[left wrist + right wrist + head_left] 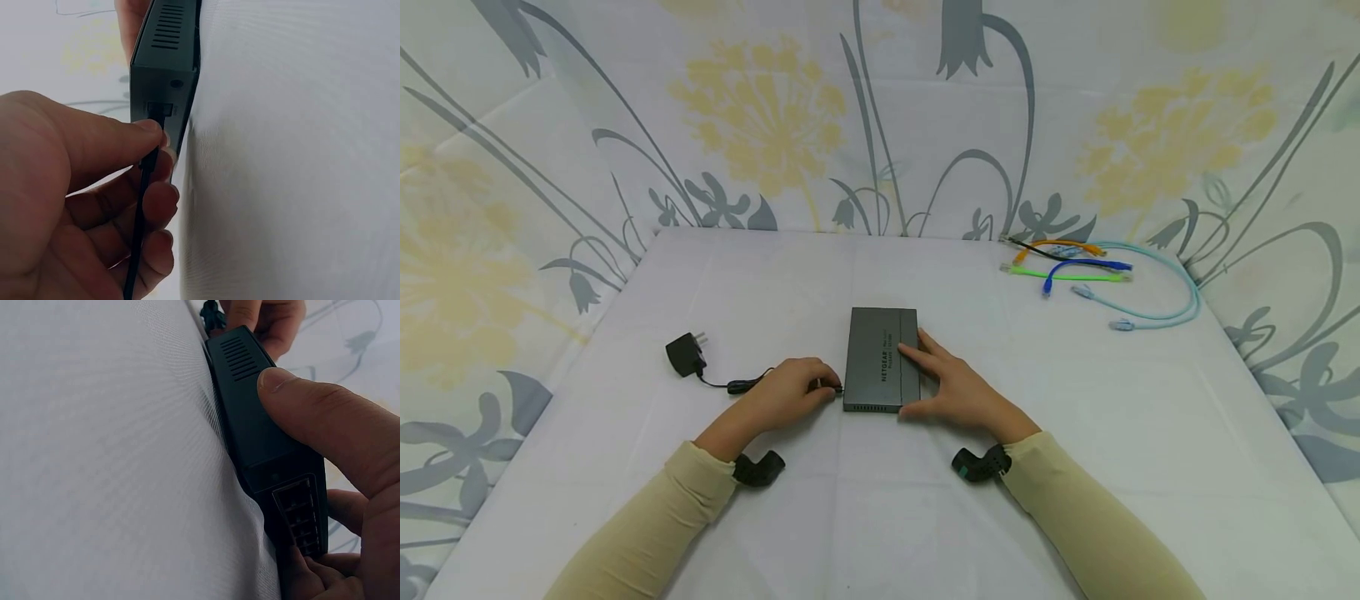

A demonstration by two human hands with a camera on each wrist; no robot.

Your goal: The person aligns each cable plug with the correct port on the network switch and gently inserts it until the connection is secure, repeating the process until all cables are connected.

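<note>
A dark grey NETGEAR network switch point(868, 358) lies flat on the white-covered table. My left hand point(793, 387) pinches the black power plug point(160, 112) between thumb and fingers, its tip at the socket in the switch's left side. From the plug a black cord point(715, 384) runs back to a power adapter point(684, 356) with its prongs out. My right hand point(962, 396) grips the switch at its right end, the thumb point(312, 403) on the vented near side and other fingers by the row of ports point(300, 519).
At the back right lie several network cables: a light blue one point(1195, 296), a green one point(1060, 276), a blue one point(1090, 263), an orange one point(1060, 242) and a black one point(1037, 251). Flower-patterned cloth point(895, 117) rises behind the table.
</note>
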